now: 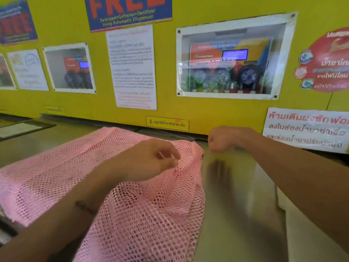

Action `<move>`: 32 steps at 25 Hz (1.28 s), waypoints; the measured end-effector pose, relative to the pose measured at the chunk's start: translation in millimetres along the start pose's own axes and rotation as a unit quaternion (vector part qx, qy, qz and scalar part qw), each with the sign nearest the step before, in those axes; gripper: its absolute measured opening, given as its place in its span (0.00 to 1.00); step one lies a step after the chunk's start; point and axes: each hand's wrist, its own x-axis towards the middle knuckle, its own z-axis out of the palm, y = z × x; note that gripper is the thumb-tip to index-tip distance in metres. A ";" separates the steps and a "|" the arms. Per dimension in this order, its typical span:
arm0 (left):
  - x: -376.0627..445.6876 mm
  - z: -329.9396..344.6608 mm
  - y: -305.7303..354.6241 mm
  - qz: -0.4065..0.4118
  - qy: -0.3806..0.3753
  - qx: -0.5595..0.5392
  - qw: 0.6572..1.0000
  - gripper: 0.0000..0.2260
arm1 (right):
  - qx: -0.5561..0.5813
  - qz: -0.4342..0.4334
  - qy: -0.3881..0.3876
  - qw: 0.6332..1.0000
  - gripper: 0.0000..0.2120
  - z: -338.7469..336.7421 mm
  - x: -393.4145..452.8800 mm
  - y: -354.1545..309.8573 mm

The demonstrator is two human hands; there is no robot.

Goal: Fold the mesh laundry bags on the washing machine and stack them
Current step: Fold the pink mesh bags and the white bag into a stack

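A pink mesh laundry bag (143, 210) lies spread over the steel top of the washing machine (238, 195). Its near part hangs toward me and its far edge runs along the yellow wall. My left hand (151, 163) is over the bag's far right part with curled fingers, and it pinches the mesh, which rises in a ridge to the fingertips. My right hand (221, 138) is a closed fist just right of the bag's far right corner, by the wall. I see nothing in that fist, which is blurred.
The yellow wall (207, 114) stands right behind the machine top, covered with posters and a white notice (307, 129) at the right. Bare steel shows to the right of the bag. Another machine's top (20, 129) is at the far left.
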 end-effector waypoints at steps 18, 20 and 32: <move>126.6 60.7 -32.4 -0.247 0.207 -0.294 0.900 0.18 | 0.242 -0.059 0.030 0.968 0.20 25.8 43.4 -12.3; 124.2 61.2 -29.2 -0.217 0.227 -0.265 0.912 0.11 | 0.253 -0.067 0.040 0.964 0.11 30.1 44.6 -12.7; 101.5 61.9 8.9 0.000 -0.021 -0.204 0.979 0.18 | 0.160 0.016 0.062 0.985 0.12 5.3 -15.8 72.9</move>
